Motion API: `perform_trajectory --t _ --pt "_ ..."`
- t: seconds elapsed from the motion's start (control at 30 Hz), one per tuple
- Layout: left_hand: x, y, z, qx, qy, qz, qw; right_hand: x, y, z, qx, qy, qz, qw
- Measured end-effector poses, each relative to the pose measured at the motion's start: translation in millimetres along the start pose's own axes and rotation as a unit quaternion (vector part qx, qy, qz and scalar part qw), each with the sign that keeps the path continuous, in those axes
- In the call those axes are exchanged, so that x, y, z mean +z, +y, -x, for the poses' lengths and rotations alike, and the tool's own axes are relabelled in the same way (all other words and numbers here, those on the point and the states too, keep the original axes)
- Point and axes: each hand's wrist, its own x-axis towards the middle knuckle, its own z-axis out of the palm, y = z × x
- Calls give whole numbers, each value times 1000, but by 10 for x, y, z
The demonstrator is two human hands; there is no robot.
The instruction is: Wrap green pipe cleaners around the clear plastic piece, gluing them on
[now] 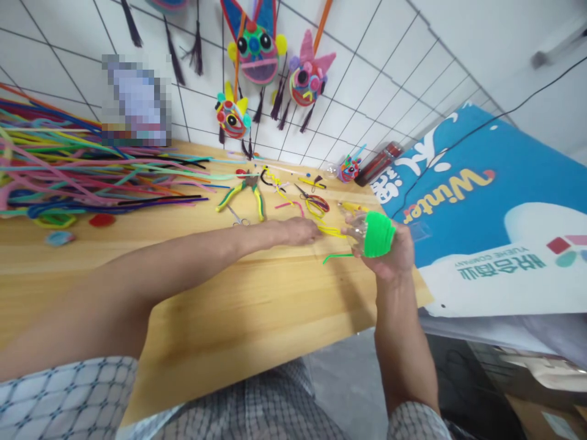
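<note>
My right hand [400, 256] is wrapped round a clear plastic piece [356, 227] banded with bright green pipe cleaner [378, 234]. A loose green end [337, 257] sticks out to its left over the wooden table. My left hand [301, 231] rests low at the table, fingers together at the ends of some yellow pipe cleaners [331, 231] that run toward the plastic piece. Its fingertips are too blurred to show exactly what they pinch. Just beyond my hands lie red-handled scissors [316, 201] and a pink strip [291, 206].
Green-yellow pliers [248, 188] and small scissors [240, 220] lie beyond my left forearm. A pile of coloured pipe cleaners [92, 165] covers the table's left. Decorated masks [257, 52] hang on the grid wall. A dark red bottle [380, 163] stands near a blue board [481, 183].
</note>
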Motion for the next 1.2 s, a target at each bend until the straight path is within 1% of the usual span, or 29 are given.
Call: perform_trajectory --t 0.03,0.1,0.2,0.27,0.33,0.37,0.4,0.47,0.53,0.6,0.67,0.7,0.73,0.8,0.83,0.87,0.9,0.93,1.0,1.03,1.1,1.13,1.17,1.2 --pt "-22 -44 13 -9 11 0 1000 -56 -43 50 -11 11 8 1000" --pt "-143 -200 49 -44 38 -4 998 -216 -150 183 -36 37 27 998" --pt "-466 -575 132 -133 95 -31 986 -516 -329 436 -69 96 49 992" --pt "-678 -836 210 -209 136 -60 966 -688 -436 613 -107 160 55 980" --pt "-811 -1020 296 -288 176 -106 935 -792 -522 775 -144 224 69 961" --pt "-838 -1066 335 -318 181 -121 923 -813 -556 842 -154 253 78 952" --pt "-841 -1081 370 -330 178 -130 918 -817 -582 897 -158 278 86 944" --pt "-796 -1033 419 -329 169 -137 919 -786 -609 956 -164 308 90 933" --pt "-734 -932 448 -313 164 -121 927 -722 -597 942 -159 307 75 935" --pt "-713 -848 479 -298 169 -78 936 -633 -546 859 -131 271 46 952" --pt "-762 -812 538 -284 170 -39 943 -512 -460 725 -78 204 21 976" --pt "-813 -807 582 -279 162 -32 946 -437 -406 644 -52 163 14 985" --pt "-876 -802 635 -275 141 -35 950 -352 -348 556 -29 122 10 992" --pt "-1026 -763 756 -257 72 -49 962 -160 -222 364 4 44 6 999" --pt "-1102 -720 817 -237 55 -39 969 -56 -157 261 20 8 6 1000" --pt "-1172 -662 873 -214 55 -7 975 50 -93 156 34 -24 4 999" --pt "-1233 -592 923 -196 62 49 977 158 -29 48 46 -51 1 998" --pt "-1282 -521 966 -187 72 117 973 267 35 -61 60 -78 0 995" --pt "-1343 -409 1032 -186 80 218 955 490 166 -268 93 -133 -4 987" --pt "-1358 -385 1059 -191 82 248 946 604 236 -361 109 -155 -8 982" --pt "-1366 -411 1113 -203 99 277 934 836 389 -509 139 -184 -10 973" --pt "-1362 -452 1145 -216 127 273 929 951 469 -561 149 -191 -6 970" --pt "-1354 -498 1183 -234 172 254 923 1061 550 -596 155 -190 3 969" --pt "-1340 -536 1230 -257 233 217 912 1164 628 -617 154 -182 14 971"
